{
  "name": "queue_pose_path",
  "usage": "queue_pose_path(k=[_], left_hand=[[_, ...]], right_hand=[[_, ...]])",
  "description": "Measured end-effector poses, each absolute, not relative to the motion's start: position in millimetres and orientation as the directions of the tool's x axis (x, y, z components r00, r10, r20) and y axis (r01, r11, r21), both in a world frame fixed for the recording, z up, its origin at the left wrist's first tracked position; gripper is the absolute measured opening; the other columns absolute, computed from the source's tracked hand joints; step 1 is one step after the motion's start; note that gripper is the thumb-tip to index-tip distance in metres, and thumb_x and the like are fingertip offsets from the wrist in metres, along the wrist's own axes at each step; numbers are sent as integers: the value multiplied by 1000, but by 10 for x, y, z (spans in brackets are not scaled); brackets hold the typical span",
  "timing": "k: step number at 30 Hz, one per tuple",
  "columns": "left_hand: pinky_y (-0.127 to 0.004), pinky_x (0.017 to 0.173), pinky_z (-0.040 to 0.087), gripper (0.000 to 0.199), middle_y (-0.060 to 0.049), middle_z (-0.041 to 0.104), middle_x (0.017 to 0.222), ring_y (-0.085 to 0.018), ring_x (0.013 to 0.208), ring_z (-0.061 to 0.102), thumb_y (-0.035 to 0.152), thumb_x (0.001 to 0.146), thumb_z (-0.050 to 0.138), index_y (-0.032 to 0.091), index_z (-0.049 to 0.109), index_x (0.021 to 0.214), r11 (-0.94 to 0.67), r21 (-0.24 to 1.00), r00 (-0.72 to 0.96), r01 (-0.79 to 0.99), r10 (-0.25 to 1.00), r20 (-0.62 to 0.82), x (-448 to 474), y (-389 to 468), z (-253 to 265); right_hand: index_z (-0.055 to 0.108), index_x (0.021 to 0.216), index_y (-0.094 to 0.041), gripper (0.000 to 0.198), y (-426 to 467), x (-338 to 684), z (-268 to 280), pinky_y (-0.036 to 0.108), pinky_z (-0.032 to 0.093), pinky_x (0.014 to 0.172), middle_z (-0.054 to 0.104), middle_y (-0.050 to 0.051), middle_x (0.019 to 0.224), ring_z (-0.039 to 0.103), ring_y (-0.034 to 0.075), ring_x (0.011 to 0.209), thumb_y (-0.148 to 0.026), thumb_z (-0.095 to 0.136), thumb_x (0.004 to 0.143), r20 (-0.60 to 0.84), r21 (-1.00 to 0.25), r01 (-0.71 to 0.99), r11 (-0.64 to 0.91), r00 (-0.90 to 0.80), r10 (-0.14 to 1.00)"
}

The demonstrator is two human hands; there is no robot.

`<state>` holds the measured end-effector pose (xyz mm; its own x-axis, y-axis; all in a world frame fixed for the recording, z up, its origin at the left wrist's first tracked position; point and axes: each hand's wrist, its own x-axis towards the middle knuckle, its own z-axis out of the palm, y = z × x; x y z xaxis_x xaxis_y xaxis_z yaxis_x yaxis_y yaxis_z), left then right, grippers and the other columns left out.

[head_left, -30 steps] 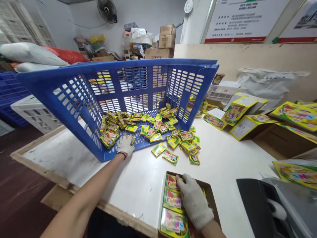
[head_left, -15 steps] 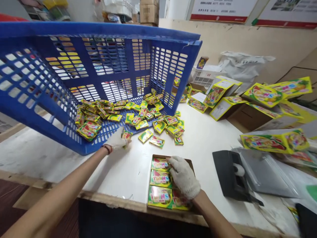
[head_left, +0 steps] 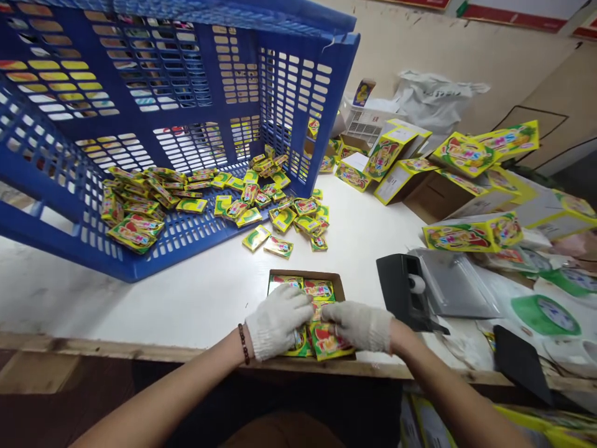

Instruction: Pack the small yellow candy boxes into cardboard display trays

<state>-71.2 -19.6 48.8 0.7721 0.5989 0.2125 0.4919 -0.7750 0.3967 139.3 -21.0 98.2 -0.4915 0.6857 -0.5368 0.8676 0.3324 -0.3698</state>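
Note:
Both my hands wear white knit gloves and meet over a small brown cardboard tray (head_left: 338,281) at the table's near edge. The tray holds yellow candy packets (head_left: 319,289) laid flat in rows. My left hand (head_left: 278,320) curls over a packet at the tray's near left. My right hand (head_left: 360,325) pinches a tilted red-and-yellow packet (head_left: 329,344) at the tray's near right. Behind them a big blue plastic crate (head_left: 140,272) lies tipped on its side with a heap of packets (head_left: 140,218) inside. Loose packets (head_left: 278,246) spill onto the white table.
A black tape dispenser (head_left: 396,289) stands right of the tray, a green tape roll (head_left: 545,315) beyond it. Yellow printed cartons (head_left: 387,155) and open cardboard boxes crowd the right and back. A white plastic bag (head_left: 433,93) lies against the back board. The table's wooden edge (head_left: 116,351) runs below.
My left hand has come back from the crate's mouth to the tray and now meets my right hand there. The view has tilted down and closer.

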Motion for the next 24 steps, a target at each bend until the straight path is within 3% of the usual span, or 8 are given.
queue_pose_path(k=[2, 5, 9, 13, 15, 18, 21, 24], left_hand=[[-45, 93, 39, 11, -6, 63, 92, -25, 95, 54, 22, 81, 56, 20, 60, 91, -852, 258, 854, 456, 501, 142, -698, -196, 436], [-42, 91, 40, 10, -5, 64, 91, -23, 91, 55, 24, 82, 57, 19, 59, 90, -850, 202, 855, 486, 511, 91, -676, -218, 361], [-38, 87, 43, 11, -5, 65, 94, -23, 94, 57, 24, 80, 60, 19, 60, 90, -849, 226, 857, 479, 507, 88, -679, -289, 294], [-32, 80, 45, 11, -3, 63, 85, -18, 84, 57, 26, 87, 53, 20, 59, 80, -799, 348, 803, 491, 570, 176, -732, -209, 379], [-29, 78, 46, 17, -3, 62, 85, -17, 84, 57, 28, 90, 48, 21, 59, 79, -655, 422, 648, 626, 739, 185, -811, -14, 454], [-30, 85, 46, 12, -5, 61, 98, -18, 95, 58, 27, 89, 49, 21, 60, 89, -300, 465, 274, 833, 954, 124, -995, 453, 480], [-38, 90, 46, 24, -13, 59, 111, -27, 105, 57, 24, 80, 59, 17, 59, 103, -96, 444, 64, 891, 994, 88, -1184, 918, 363], [-41, 88, 46, 32, -15, 61, 107, -32, 104, 58, 23, 72, 65, 16, 59, 103, 8, 452, -30, 892, 999, 40, -1317, 1162, 236]], right_hand=[[67, 96, -17, 20, -281, 1311, 932, 30, 44, 67, 72, 10, 93, 65, 23, 78, -11, 58, 79, -605, -244, 901, 358, -430, 670], [66, 106, -13, 30, -349, 1127, 859, 33, 46, 69, 72, 16, 100, 68, 29, 87, -11, 64, 75, -624, -154, 923, 353, -368, 690], [67, 105, -13, 29, -379, 1011, 786, 33, 49, 70, 73, 17, 97, 70, 29, 86, -8, 61, 77, -612, -134, 926, 353, -358, 706], [69, 98, -12, 26, -421, 1035, 752, 41, 50, 77, 70, 21, 99, 68, 34, 93, -7, 61, 74, -522, -82, 925, 372, -357, 775], [67, 104, -13, 30, -438, 1045, 702, 42, 50, 77, 70, 21, 100, 68, 33, 92, -7, 57, 77, -500, -68, 952, 299, -292, 815], [66, 107, -18, 32, -412, 1009, 564, 37, 52, 74, 70, 14, 97, 70, 26, 83, -10, 60, 76, -563, -97, 975, 200, -220, 797], [68, 94, -20, 36, -322, 955, 429, 36, 53, 71, 70, 9, 87, 70, 27, 78, -8, 73, 60, -620, -109, 970, 216, -236, 748], [68, 79, -22, 32, -231, 989, 402, 36, 53, 68, 68, 5, 76, 68, 27, 72, -6, 77, 53, -676, -123, 963, 240, -258, 690]])
